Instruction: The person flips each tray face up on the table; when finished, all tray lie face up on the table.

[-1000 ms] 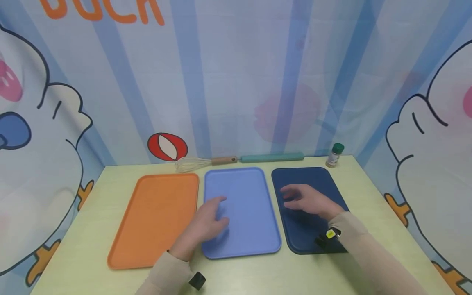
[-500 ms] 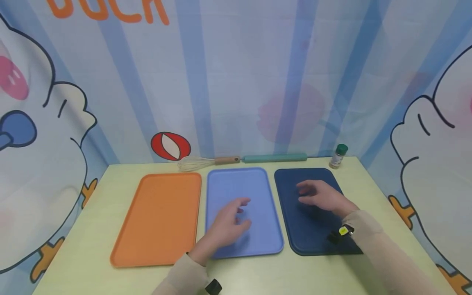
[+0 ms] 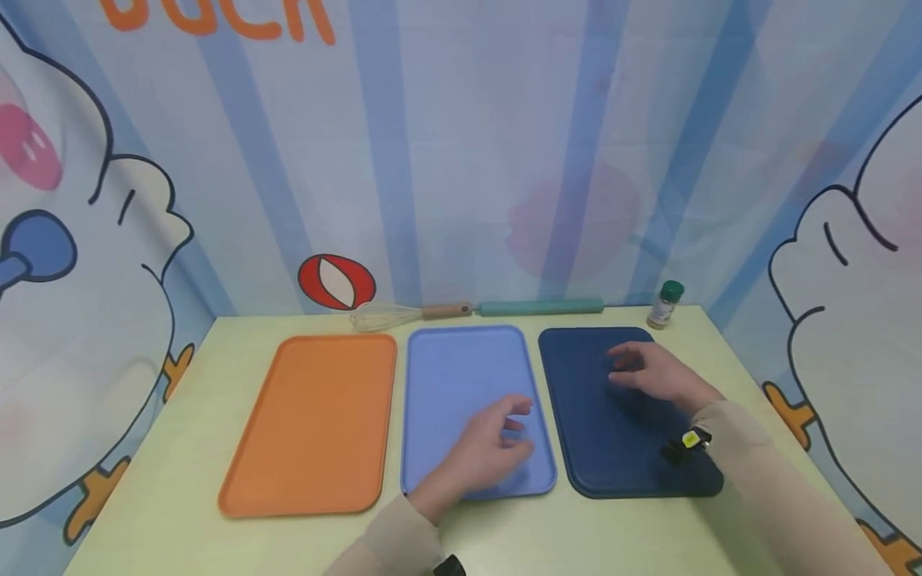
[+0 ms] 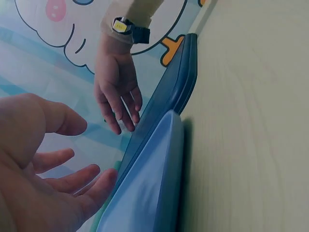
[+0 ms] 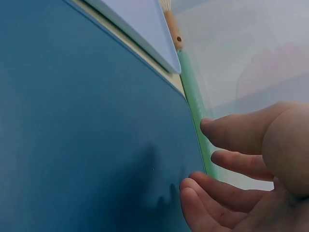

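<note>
Head view: the light blue tray [image 3: 457, 368] lies mid-worktop, with the left hand [image 3: 490, 448] over its near right part, released, fingers loosely bent. Just right of that tray lies the dark blue tray [image 3: 587, 432]; above it hangs the right hand [image 3: 655, 374], also released (the right wrist view shows its thumb and fingers apart). Farther left on the worktop [image 3: 183, 448] lies an orange tray [image 3: 320, 424]. Along the back edge, a whisk [image 3: 446, 311] and a teal rod [image 3: 540, 307] lie end to end; a green-capped jar [image 3: 663, 310] stands near the right corner.
</note>
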`<state>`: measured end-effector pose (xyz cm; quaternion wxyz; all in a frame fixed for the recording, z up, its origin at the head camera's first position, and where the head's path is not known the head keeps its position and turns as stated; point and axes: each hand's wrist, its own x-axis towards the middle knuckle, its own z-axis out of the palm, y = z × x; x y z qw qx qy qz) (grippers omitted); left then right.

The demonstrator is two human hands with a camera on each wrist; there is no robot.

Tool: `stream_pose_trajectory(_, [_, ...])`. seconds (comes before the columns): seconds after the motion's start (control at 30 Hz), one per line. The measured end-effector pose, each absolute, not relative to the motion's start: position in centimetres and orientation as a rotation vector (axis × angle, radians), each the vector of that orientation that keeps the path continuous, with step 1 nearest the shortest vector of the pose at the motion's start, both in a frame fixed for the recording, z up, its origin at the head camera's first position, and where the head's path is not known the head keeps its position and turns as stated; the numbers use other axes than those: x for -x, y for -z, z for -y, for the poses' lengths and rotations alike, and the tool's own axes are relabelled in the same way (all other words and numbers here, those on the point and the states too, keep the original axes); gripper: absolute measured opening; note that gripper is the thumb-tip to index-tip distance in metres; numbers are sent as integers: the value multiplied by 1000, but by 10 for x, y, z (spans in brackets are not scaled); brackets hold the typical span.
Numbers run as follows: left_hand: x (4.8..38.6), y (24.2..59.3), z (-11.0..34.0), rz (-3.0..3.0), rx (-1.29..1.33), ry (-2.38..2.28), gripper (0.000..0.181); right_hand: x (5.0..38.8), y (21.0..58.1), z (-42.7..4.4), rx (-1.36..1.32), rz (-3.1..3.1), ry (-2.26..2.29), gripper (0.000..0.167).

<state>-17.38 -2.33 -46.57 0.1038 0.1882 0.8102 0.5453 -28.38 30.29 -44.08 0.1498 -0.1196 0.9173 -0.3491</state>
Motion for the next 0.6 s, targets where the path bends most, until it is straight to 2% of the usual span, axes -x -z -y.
stream_pose_trajectory(0.6, [163,463,-12,-2155,-448,-1691,67,291,437,-337,179,-2708,932,57])
